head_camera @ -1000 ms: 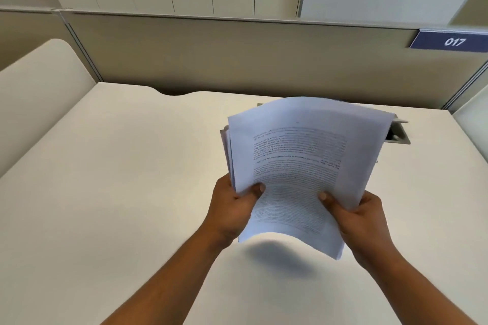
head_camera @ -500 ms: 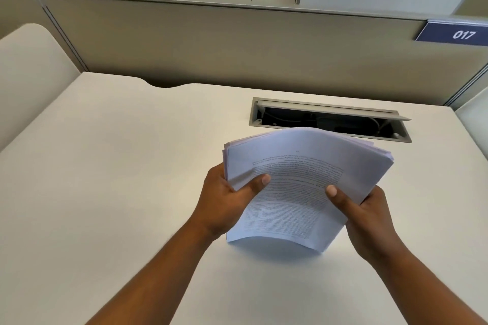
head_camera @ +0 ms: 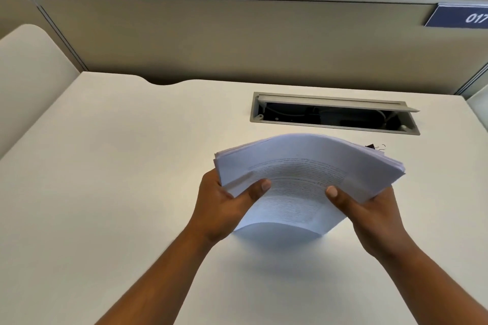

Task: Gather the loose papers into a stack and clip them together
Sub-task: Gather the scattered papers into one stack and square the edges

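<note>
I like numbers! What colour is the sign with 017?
Dark blue sign with white digits, in the head view.

You held the paper stack [head_camera: 303,179] with your left hand [head_camera: 221,203] and right hand [head_camera: 369,211], thumbs on top, its near edge standing on the worktop [head_camera: 118,166]. A binder clip [head_camera: 375,147] lay just behind it, toward the far right corner.

White desk [head_camera: 105,166], open cable tray [head_camera: 334,116], "017" sign [head_camera: 459,17].

Bare desk [head_camera: 111,166] lies open left; the cable hatch [head_camera: 334,115] and binder clip [head_camera: 375,147] crowd the far right.
</note>
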`<state>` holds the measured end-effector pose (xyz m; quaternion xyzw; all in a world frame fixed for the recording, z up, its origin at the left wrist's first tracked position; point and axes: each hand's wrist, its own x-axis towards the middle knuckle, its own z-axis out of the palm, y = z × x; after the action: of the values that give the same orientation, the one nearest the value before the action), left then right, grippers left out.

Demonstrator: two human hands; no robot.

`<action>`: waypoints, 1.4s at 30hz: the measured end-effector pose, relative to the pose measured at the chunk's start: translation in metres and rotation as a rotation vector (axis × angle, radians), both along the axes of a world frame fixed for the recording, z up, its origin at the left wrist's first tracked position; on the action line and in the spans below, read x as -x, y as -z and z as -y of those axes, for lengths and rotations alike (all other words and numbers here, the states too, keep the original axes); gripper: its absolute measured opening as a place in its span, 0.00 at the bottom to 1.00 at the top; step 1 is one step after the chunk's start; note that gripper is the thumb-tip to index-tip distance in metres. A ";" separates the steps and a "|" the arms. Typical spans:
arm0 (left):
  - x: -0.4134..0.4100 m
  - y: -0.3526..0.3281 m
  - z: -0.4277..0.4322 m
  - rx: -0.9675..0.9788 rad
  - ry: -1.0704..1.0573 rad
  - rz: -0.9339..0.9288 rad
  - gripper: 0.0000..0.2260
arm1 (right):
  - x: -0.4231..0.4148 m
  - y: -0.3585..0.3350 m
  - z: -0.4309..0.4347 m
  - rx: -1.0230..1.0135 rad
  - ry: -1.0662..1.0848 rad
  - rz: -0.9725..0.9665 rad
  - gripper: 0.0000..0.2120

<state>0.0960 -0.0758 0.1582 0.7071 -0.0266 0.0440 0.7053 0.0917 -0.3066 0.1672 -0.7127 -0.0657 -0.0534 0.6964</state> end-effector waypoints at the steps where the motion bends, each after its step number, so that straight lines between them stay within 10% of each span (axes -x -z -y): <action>1: -0.001 0.001 0.000 0.009 -0.008 0.001 0.15 | -0.001 0.002 0.000 0.002 -0.002 -0.011 0.20; 24: 0.004 0.017 -0.002 -0.040 0.041 0.051 0.17 | 0.009 0.017 -0.001 -0.009 0.011 -0.022 0.15; 42: -0.002 0.066 -0.005 0.007 0.099 -0.398 0.12 | 0.002 0.055 0.013 0.274 -0.071 -0.356 0.06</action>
<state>0.0975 -0.0708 0.0921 0.6970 0.0790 -0.1312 0.7005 0.0900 -0.3196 0.1119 -0.7959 0.0266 0.1069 0.5953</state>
